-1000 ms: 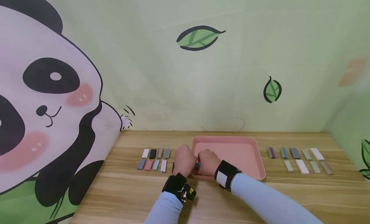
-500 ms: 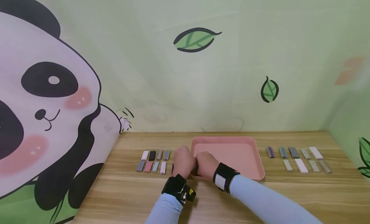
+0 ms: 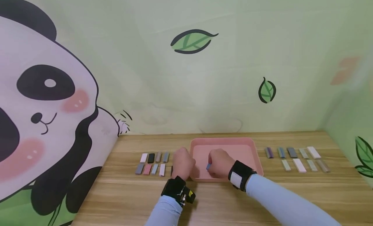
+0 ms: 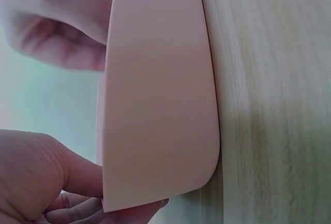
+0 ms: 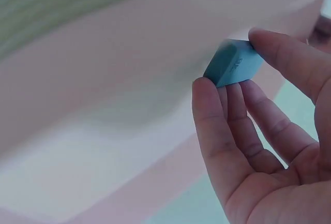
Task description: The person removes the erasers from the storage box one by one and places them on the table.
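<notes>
A pink tray [image 3: 230,150] lies on the wooden table. At its left end my left hand [image 3: 183,163] grips the wall; the left wrist view has the thumb on the rim of the tray [image 4: 160,94] and fingers bent around the corner. Over the left half of the tray, my right hand [image 3: 220,163] pinches a small blue eraser [image 5: 235,66] between thumb and fingertips. Slanted ends and small print show on the eraser in the right wrist view. From the head, only one end of it peeks out past the fingers.
Left of the tray, several erasers stand in two rows, among them a black one [image 3: 151,158] and a pink one [image 3: 147,169]. A dark piece is mostly hidden by my left hand. More blocks, including a white one [image 3: 299,165], lie right of the tray.
My right hand has moved right, away from the left hand and further over the tray, carrying the blue eraser. The left hand stays at the tray's left end. The head view shifts slightly.
</notes>
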The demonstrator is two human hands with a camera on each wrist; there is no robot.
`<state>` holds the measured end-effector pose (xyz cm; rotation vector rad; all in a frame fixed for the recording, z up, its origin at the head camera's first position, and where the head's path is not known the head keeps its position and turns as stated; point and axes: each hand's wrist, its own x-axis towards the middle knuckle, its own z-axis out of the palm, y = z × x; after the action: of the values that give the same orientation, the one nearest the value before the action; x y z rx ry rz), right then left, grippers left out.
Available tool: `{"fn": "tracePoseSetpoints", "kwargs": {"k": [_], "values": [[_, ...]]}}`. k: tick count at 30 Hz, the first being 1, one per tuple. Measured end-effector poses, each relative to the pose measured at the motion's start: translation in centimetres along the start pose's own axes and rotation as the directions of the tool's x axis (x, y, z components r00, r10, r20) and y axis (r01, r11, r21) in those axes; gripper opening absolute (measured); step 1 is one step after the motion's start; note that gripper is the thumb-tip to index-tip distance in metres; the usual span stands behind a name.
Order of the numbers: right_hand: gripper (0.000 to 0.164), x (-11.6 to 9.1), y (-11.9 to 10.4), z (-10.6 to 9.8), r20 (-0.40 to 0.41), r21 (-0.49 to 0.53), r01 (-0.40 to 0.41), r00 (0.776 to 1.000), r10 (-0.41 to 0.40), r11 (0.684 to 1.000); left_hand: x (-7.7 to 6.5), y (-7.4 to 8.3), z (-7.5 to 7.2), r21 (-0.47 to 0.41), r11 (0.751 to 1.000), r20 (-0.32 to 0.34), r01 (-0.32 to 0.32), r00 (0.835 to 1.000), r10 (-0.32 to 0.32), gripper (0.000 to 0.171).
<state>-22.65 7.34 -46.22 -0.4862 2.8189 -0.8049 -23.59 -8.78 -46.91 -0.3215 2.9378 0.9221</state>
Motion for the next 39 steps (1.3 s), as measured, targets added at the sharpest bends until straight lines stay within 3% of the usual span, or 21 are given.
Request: {"fn": "tracePoseSetpoints", "kwargs": {"k": [5, 12, 18, 23, 29, 39], "values": [[0.017, -0.3, 1.3, -2.4, -0.044, 0.047, -0.060, 0.997, 0.062, 0.997, -0.1, 0.3, -0.1, -0.005, 1.000, 0.011, 0.019, 1.000, -0.019, 0.005], [0.016, -2.1, 3.0, -7.3, -0.062, 0.051, -0.114, 0.991, 0.117, 0.992, -0.2, 0.3, -0.1, -0.008, 1.000, 0.010, 0.019, 1.000, -0.019, 0.007], [0.019, -3.6, 5.8, -11.5, -0.113, 0.083, -0.132, 0.984, 0.141, 0.988, -0.1, 0.2, 0.2, 0.006, 1.000, -0.004, 0.015, 1.000, -0.015, 0.004], [0.025, -5.2, 8.3, -13.9, -0.182, 0.078, -0.180, 0.964, 0.192, 0.981, -0.2, 0.4, 0.2, 0.007, 1.000, -0.008, 0.025, 1.000, -0.025, 0.004], [0.029, -7.1, 11.3, -14.3, -0.213, 0.036, -0.258, 0.942, 0.260, 0.965, -0.3, 0.6, 0.0, -0.001, 1.000, 0.002, 0.025, 1.000, -0.025, 0.004], [0.023, -9.1, 14.1, -11.8, -0.232, -0.008, -0.317, 0.923, 0.307, 0.948, -0.2, 0.6, 0.2, -0.008, 0.999, 0.018, 0.036, 0.999, -0.036, 0.006]]}}
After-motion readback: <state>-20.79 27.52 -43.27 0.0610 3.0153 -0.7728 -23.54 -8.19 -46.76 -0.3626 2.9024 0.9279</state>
